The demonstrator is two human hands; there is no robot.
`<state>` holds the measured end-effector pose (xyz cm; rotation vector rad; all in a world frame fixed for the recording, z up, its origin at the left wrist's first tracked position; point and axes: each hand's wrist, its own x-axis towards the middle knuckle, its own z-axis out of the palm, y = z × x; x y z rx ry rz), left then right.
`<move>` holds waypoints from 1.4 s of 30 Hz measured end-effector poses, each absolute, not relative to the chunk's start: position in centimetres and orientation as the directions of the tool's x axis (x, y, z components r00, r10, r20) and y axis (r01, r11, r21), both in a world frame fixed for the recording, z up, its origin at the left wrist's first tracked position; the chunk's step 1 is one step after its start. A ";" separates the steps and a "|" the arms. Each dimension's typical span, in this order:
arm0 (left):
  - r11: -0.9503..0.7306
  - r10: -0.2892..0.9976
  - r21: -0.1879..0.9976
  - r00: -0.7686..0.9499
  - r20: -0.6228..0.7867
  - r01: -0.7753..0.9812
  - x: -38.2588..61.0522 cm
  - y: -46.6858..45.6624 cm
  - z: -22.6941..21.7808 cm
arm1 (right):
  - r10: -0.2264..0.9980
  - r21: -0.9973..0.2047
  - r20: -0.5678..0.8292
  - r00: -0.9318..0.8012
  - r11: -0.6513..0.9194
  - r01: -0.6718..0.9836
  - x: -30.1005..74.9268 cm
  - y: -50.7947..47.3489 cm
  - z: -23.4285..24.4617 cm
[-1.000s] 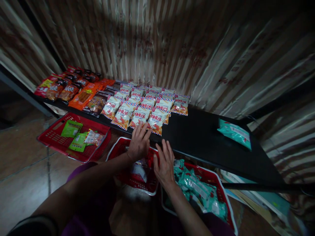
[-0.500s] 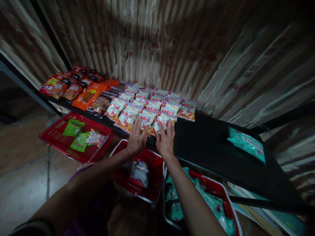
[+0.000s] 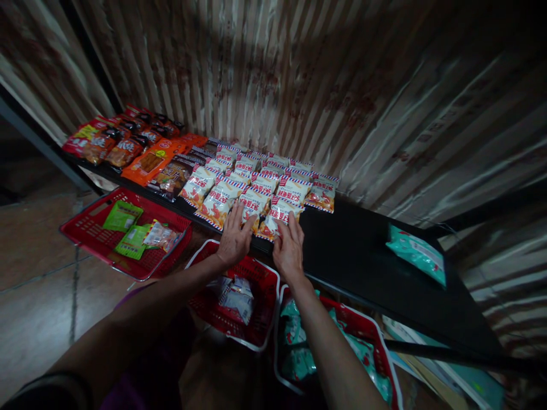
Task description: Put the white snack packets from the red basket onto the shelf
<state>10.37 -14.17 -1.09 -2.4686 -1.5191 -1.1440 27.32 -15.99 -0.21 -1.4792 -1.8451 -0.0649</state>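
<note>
Rows of white snack bags (image 3: 220, 199) with red lettering and striped edges lie on a black shelf (image 3: 342, 250). My left hand (image 3: 234, 240) rests at the front row, fingers stretched over the lower part of one bag (image 3: 253, 204). Beside it, my right hand (image 3: 290, 245) lies with extended fingers on the front right bag (image 3: 280, 212). Both hands touch the bags from above without gripping them. The lower edges of these two bags are partly hidden by my fingers.
Orange packs (image 3: 151, 162) and dark-topped snack bags (image 3: 128, 151) fill the shelf's left end. A teal bag (image 3: 416, 255) lies at the right. Below stand red baskets: one with green packets (image 3: 123, 216), one with white bags (image 3: 237, 299), one with teal bags (image 3: 299, 361).
The front right bag has shifted slightly right under my right hand, away from its neighbour. My left hand stays on its bag. The whole view has moved slightly.
</note>
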 end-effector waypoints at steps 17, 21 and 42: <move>-0.552 0.760 0.336 0.295 0.579 0.764 10.1 -13.8 -1.0 | 0.818 -0.378 0.573 -0.052 0.320 0.869 27.4 -15.6 -0.4; -0.546 0.769 0.342 0.296 0.566 0.765 9.9 -13.7 -1.1 | 0.831 -0.384 0.554 -0.049 0.308 0.870 27.2 -15.6 -0.2; -0.563 0.757 0.317 0.322 0.568 0.763 9.6 -13.9 -1.1 | 0.858 -0.375 0.511 -0.052 0.276 0.885 26.8 -15.7 -0.3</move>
